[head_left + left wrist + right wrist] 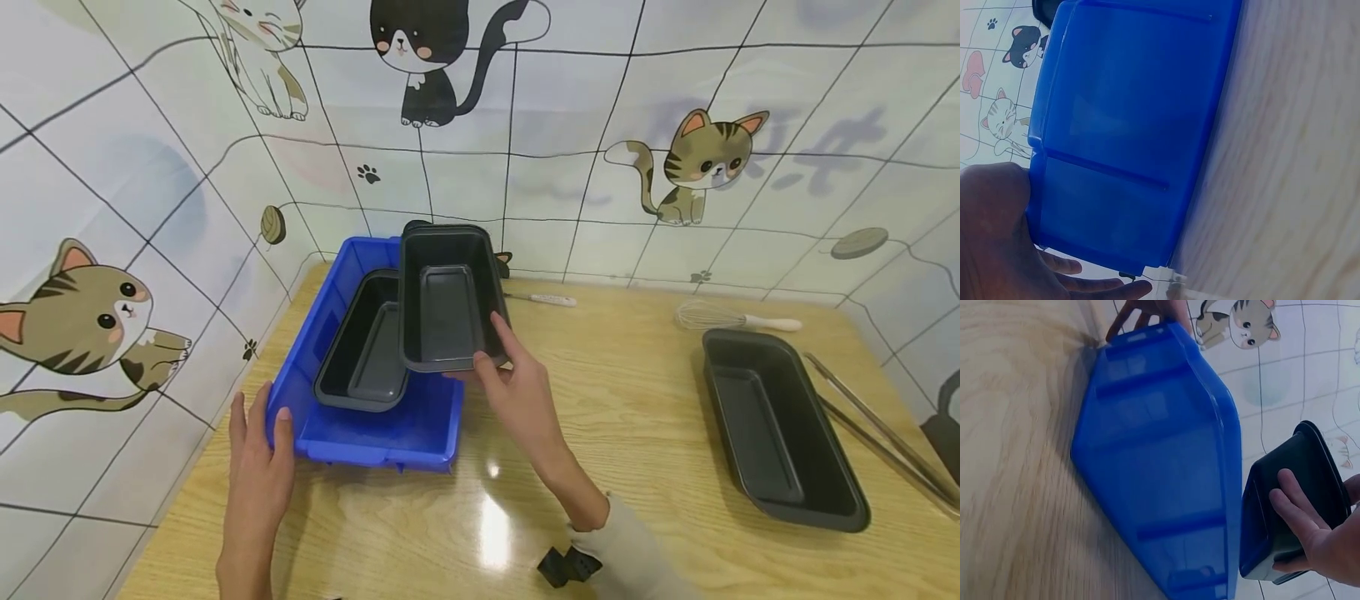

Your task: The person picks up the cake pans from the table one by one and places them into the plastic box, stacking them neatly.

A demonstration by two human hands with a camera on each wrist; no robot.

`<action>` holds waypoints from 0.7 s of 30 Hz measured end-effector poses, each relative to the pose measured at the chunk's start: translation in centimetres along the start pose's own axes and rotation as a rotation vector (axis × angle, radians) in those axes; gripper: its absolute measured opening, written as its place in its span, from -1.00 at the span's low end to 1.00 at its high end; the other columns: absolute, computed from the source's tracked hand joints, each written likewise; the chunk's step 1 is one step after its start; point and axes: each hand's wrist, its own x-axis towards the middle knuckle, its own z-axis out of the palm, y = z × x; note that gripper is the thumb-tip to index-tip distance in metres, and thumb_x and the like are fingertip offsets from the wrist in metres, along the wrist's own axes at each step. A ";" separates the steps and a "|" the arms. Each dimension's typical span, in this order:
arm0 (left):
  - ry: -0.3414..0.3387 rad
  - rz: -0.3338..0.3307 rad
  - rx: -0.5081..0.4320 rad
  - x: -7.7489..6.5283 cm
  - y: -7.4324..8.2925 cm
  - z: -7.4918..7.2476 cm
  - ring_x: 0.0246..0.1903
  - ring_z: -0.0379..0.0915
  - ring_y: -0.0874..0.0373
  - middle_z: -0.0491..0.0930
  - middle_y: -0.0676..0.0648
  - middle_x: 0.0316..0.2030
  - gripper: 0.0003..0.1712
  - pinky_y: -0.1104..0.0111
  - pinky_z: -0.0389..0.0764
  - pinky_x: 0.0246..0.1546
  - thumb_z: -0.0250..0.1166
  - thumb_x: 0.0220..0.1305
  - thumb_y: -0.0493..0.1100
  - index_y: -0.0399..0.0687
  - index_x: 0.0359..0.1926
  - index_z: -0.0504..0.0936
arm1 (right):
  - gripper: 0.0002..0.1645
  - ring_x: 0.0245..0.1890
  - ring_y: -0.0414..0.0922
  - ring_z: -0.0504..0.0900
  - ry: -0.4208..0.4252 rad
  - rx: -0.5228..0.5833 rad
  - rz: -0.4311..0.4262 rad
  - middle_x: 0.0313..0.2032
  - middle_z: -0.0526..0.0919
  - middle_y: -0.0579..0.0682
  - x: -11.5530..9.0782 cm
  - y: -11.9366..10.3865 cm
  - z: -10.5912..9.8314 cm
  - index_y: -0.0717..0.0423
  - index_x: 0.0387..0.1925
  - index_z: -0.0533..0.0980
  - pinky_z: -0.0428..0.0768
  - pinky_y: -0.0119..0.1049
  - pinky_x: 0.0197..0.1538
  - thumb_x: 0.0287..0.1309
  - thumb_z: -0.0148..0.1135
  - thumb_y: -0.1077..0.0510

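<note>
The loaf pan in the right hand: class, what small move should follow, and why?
Probably lower the loaf pan into the blue bin, beside the second pan already there. The right hand holds it tilted above the bin, while the left hand steadies the corner.

The dark metal loaf tin (450,300) held above the blue plastic bin (375,433) hides the right rim of a second dark tin (363,346) lying inside the bin, along with a black object at the far wall. The left hand (258,467) is cut off at the near edge of the head view. At the right edge, long metal tongs (877,425) and a black shape run out of frame. In the left wrist view the wooden worktop (1297,156) is blurred.
</note>
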 end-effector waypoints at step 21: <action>0.006 -0.004 -0.006 0.2 -0.2 0.2 0.66 -0.17 -0.62 -0.41 -0.30 0.78 -0.25 -0.62 0.09 0.45 -0.24 0.82 0.15 0.01 0.81 -0.06 | -0.17 -0.79 -0.28 0.08 -0.151 -0.170 -0.018 -0.53 0.78 0.12 2.1 0.9 8.1 0.28 0.73 0.05 0.05 -0.40 -0.62 0.63 0.03 0.11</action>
